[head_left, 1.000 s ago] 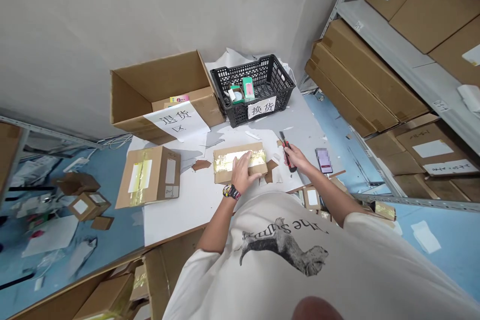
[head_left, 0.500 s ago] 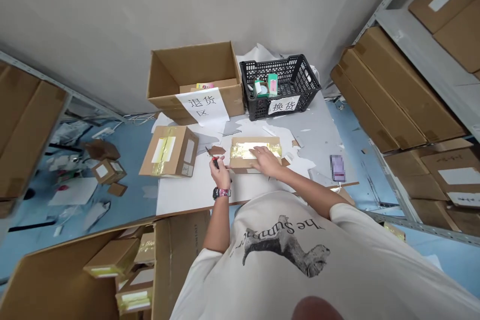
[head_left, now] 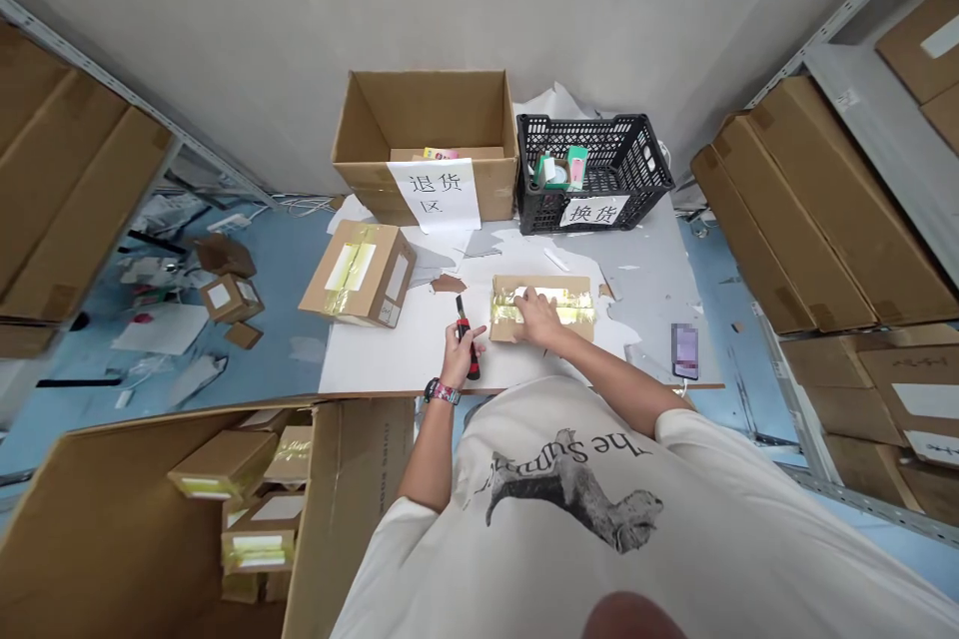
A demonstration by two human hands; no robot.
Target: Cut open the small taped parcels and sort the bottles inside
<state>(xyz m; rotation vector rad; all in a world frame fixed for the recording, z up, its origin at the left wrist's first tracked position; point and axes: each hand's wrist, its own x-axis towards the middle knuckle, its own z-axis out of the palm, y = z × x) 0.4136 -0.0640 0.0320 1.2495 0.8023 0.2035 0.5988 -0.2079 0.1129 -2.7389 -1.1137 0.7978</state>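
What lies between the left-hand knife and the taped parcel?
Bare white tabletop, in the head view, separates the red-and-black utility knife from the brown cardboard parcel with gold tape.

A paper sign [head_left: 433,195] on the cardboard box [head_left: 424,110] reads 退货区, the black crate's [head_left: 539,210] label [head_left: 593,211] 换货, and the T-shirt [head_left: 711,519] "he Sum…".

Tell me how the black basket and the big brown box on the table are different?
The black plastic crate has walls full of holes, but the brown cardboard box has solid walls. The box also looks bigger and taller. The crate's paper sign reads 换货, while the box's paper sign reads 退货. Both are open on top and stand side by side on the table.
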